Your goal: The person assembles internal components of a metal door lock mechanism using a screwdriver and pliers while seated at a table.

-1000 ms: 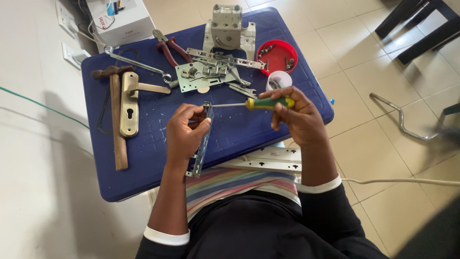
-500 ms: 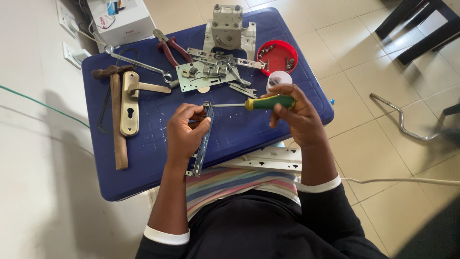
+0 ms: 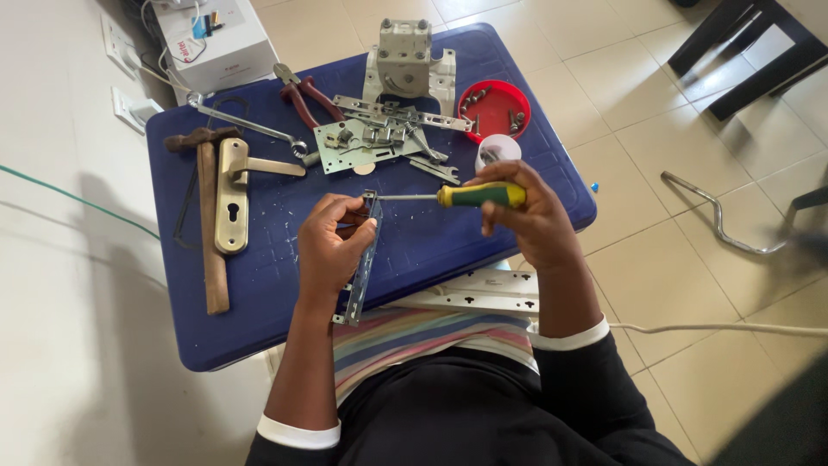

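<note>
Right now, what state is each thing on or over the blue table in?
Left hand: closed on metal strip.
Metal strip: held on edge over the table.
Right hand: closed on screwdriver.
Screwdriver: level, tip at the strip's top end.
Lock body: opened, workings showing.
Red tray: open, holding screws.
Door handle: lying flat, detached.
Hammer: lying flat, untouched.
Pliers: lying flat; jaws hard to tell.

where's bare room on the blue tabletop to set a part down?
Free: the near-left of the blue tabletop, between the hammer and the left hand; also the strip under the screwdriver. Crowded: the far edge, with pliers, lock plates and red dish.
</note>
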